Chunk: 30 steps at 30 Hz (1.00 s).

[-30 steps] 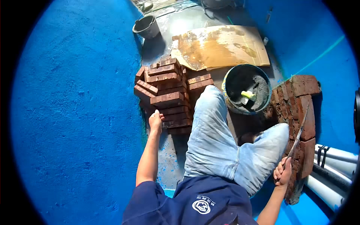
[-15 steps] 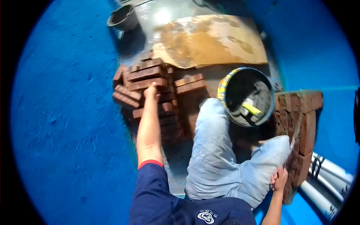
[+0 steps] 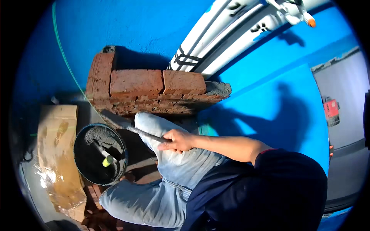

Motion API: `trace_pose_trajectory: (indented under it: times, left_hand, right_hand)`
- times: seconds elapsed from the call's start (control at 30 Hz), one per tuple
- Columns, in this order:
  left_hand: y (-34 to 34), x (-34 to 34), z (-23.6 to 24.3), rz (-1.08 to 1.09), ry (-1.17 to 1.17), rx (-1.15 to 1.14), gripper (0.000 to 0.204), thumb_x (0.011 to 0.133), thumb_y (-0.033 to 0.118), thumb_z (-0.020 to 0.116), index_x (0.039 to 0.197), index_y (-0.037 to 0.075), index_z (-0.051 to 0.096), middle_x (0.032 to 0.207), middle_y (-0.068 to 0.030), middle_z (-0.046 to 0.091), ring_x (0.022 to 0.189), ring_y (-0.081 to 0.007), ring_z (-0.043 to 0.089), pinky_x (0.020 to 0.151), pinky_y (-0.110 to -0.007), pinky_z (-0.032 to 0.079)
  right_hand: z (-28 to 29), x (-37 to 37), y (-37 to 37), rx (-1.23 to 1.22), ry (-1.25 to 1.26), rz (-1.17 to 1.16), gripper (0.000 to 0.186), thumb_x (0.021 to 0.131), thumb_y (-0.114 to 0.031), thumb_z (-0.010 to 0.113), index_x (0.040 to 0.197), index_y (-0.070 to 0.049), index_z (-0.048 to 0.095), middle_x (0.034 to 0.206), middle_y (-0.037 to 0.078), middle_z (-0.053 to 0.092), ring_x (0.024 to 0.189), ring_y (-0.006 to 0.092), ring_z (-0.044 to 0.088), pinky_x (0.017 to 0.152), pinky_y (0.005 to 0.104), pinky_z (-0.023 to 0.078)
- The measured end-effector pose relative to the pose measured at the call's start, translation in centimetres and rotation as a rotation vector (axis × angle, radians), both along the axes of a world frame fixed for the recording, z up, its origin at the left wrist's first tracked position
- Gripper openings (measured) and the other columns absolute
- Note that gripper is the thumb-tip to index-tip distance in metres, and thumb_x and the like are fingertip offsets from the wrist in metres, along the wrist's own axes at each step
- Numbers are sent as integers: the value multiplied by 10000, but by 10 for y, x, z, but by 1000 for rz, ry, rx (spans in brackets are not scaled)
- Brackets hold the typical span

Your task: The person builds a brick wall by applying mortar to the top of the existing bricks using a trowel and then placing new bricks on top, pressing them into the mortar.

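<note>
Right hand [image 3: 177, 141], centre of frame: fingers wrapped around the grip of one long flat-bladed trowel [image 3: 133, 129], its blade angled toward the upper left; whether the blade touches anything cannot be told. Left hand: cannot be made out, state unknown. Low brick wall [image 3: 154, 102], upper centre, red, with mortar joints and a grey mortar patch [image 3: 218, 88] at its right end, just above the trowel blade. Round bucket [image 3: 85, 163], left of centre, dark inside, containing grey mortar [image 3: 101, 135] and one tool with a yellow-green handle [image 3: 108, 161]. Cardboard sheet [image 3: 58, 154], stained, left of the bucket. Loose bricks [image 3: 101, 221], lower left, in shadow, partly hidden by the pale blue jeans [image 3: 142, 204]. White tubes [image 3: 227, 30], strapped in black, upper right of the wall. Green line [image 3: 63, 57], upper left, running down toward the wall's left end.
</note>
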<state>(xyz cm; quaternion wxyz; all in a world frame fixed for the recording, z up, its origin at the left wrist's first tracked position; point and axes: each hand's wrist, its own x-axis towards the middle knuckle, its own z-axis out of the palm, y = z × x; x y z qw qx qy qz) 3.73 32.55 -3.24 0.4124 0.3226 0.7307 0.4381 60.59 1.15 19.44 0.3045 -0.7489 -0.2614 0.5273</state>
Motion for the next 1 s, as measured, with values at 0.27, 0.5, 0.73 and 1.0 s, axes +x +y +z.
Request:
trace_pose_trajectory:
  times: [0.27,0.5,0.73,1.0]
  left_hand:
    - [-86,94,153,-75,-241,265,416,900,306,586,1253,94,522,1086,-108,541,855,-203,502,841,-383,389]
    - [-173,155,248,-163,-705,467,468,918,283,560,1333,82,477,1176,-139,519,924,-205,499,938,-393,378]
    - [-229,273,325,-867,-1744,325,548,957,297,490,1446,87,357,1246,-145,425,965,-216,482,957,-402,391]
    - [-183,315,349,-891,-1875,227,455,986,281,464,1419,141,440,1420,-79,413,1215,-238,436,1002,-433,379]
  right_hand:
    - [7,-5,-10,148,-19,116,454,866,-476,694,779,-40,604,566,13,546,456,112,532,443,283,421]
    - [0,1,-35,278,120,48,559,841,-578,675,745,-34,591,553,16,529,460,110,540,434,280,426]
    - [-13,4,-81,426,225,-126,492,885,-519,652,778,-42,598,539,2,506,439,94,516,424,269,404]
    - [35,33,-166,623,325,-212,337,999,-352,546,787,-92,514,555,-19,463,426,61,430,409,244,341]
